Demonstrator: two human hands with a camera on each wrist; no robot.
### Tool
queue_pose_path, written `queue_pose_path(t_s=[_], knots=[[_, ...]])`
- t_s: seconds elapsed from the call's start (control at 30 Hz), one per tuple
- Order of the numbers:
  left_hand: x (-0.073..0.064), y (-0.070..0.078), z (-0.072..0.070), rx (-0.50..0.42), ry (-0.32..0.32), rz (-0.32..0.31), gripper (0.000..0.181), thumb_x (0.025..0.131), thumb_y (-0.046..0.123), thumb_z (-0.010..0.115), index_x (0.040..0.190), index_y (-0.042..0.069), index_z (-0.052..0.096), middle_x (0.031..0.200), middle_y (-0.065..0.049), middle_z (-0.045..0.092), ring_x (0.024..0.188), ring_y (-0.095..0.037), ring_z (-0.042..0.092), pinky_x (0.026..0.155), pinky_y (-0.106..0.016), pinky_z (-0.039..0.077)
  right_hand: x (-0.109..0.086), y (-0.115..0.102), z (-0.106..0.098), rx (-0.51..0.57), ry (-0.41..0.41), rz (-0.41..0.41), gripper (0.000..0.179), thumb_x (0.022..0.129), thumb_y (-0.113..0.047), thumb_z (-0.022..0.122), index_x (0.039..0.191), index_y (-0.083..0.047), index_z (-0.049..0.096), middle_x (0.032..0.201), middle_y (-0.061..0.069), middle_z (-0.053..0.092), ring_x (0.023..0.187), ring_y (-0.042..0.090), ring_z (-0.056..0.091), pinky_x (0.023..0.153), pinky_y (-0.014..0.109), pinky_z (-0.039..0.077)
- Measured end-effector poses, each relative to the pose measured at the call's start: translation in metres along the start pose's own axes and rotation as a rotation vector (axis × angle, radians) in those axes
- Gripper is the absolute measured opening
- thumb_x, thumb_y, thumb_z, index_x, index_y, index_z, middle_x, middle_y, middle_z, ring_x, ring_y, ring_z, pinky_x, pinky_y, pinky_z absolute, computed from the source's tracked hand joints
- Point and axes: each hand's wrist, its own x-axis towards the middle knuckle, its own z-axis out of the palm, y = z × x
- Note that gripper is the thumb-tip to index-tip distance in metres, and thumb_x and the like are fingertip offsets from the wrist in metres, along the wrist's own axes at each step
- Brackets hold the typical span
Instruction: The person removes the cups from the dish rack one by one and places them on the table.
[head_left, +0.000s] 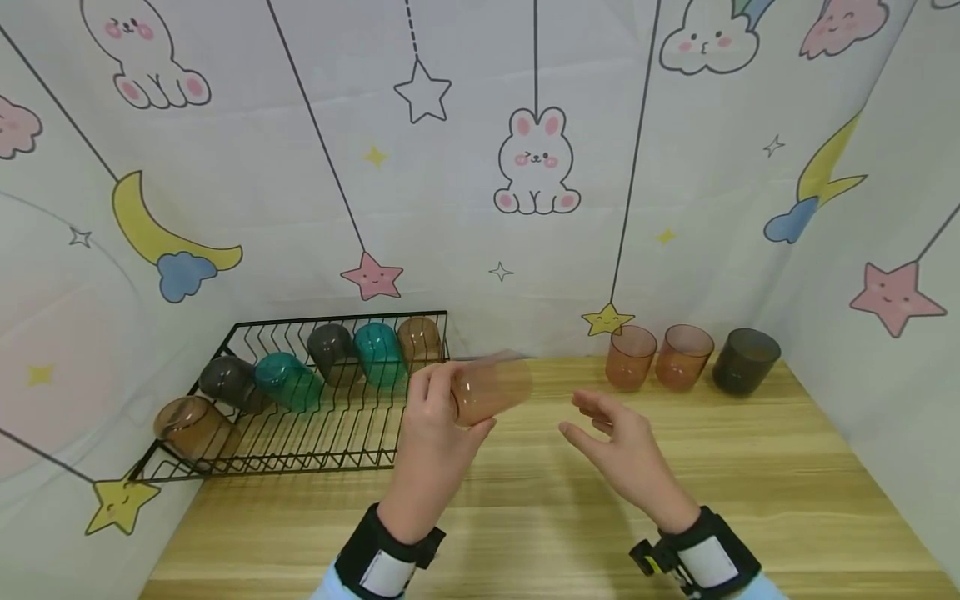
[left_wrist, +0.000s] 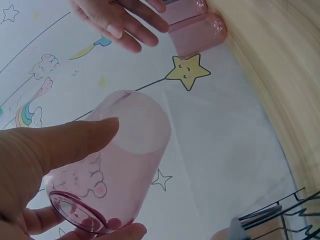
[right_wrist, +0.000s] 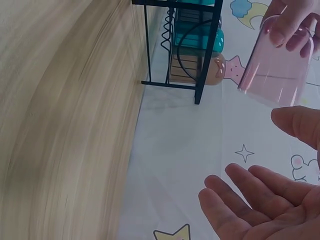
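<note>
1. Pink cup: gripped near its base in the left hand, raised above the tabletop, mouth tilted toward the right hand.
2. Right hand: holding nothing, thumb and fingers apart, near the cup's mouth.
3. Black rack: left of the left hand, carrying six coloured cups.
4. Two pink cups and one dark cup: beyond the right hand.

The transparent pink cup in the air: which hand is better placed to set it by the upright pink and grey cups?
Right hand, probably: open and nearer the upright cups. Left hand holds the pink cup farther away.
</note>
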Motion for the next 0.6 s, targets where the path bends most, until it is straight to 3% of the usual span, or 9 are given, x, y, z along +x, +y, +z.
queue_pose_path(t_s=[0.2, 0.4, 0.6], knots=[[-0.005, 0.001, 0.013, -0.098, -0.03, -0.054, 0.078, 0.061, 0.018, 0.087, 0.126, 0.01, 0.045, 0.118, -0.008, 0.04, 0.104, -0.022, 0.055, 0.077, -0.032, 0.057, -0.001, -0.006, 0.006, 0.01, -0.003, -0.005, 0.062, 0.081, -0.052, 0.065, 0.127, -0.012, 0.054, 0.126, 0.006, 0.06, 0.117, 0.022, 0.057, 0.096, 0.04, 0.049], [-0.009, 0.004, 0.021, -0.179, -0.05, -0.031, 0.075, 0.068, 0.029, 0.083, 0.13, 0.011, 0.044, 0.12, -0.009, 0.04, 0.104, -0.018, 0.054, 0.078, -0.029, 0.055, 0.001, -0.011, 0.012, 0.041, -0.045, 0.02, 0.059, 0.089, -0.056, 0.05, 0.129, -0.013, 0.054, 0.128, 0.004, 0.059, 0.118, 0.019, 0.056, 0.094, 0.041, 0.049], [-0.012, 0.007, 0.027, -0.213, -0.059, -0.011, 0.076, 0.068, 0.031, 0.083, 0.13, 0.01, 0.045, 0.121, -0.009, 0.04, 0.105, -0.017, 0.052, 0.081, -0.03, 0.055, 0.003, -0.013, 0.017, 0.076, -0.061, -0.017, 0.052, 0.095, -0.054, 0.037, 0.127, -0.018, 0.056, 0.123, 0.0, 0.062, 0.116, 0.017, 0.058, 0.096, 0.043, 0.048]])
